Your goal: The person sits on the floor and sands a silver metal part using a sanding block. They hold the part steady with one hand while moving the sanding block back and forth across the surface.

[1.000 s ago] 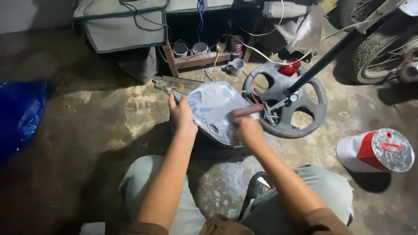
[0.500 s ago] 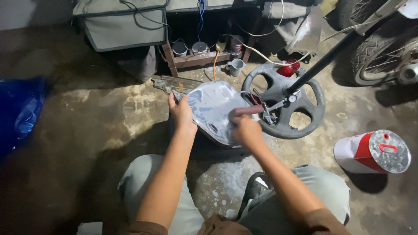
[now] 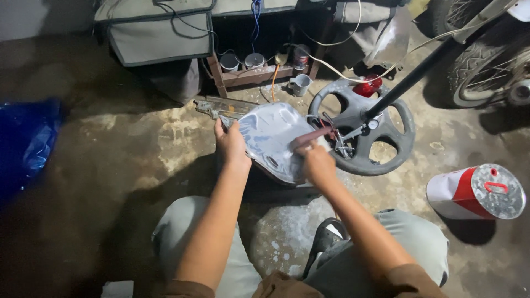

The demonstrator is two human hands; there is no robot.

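- Head view: the left hand (image 3: 232, 146) grips the left edge of a curved grey-white moulded panel (image 3: 273, 138), fingers wrapped around the rim and thumb on top, holding it tilted off the stained concrete floor (image 3: 138, 143)
- The right hand (image 3: 317, 165) is closed around a small folded reddish-brown strip, probably sanding paper (image 3: 312, 136), pressing it flat against the panel's right side
- The panel sits just in front of the person's knees, between both hands, its far edge near a flat metal bar (image 3: 221, 106) lying on the floor
- Judging by the surface, most of the panel looks dull, pale and evenly scuffed, while a darker rim shows along the lower edge; pale dust speckles the floor below, so the rubbing seems well along, with the edges and right side likely left
- Just right of the panel lies a grey spoked wheel (image 3: 381, 138), a black rod (image 3: 414, 77) crossing it
- Well apart at right lies a red-and-white metal can (image 3: 475, 190) on its side
- Behind stand small tins on a low wooden shelf (image 3: 254, 74); a blue plastic sheet (image 3: 25, 143) sits far left; a motorcycle tyre (image 3: 480, 60) shows top right
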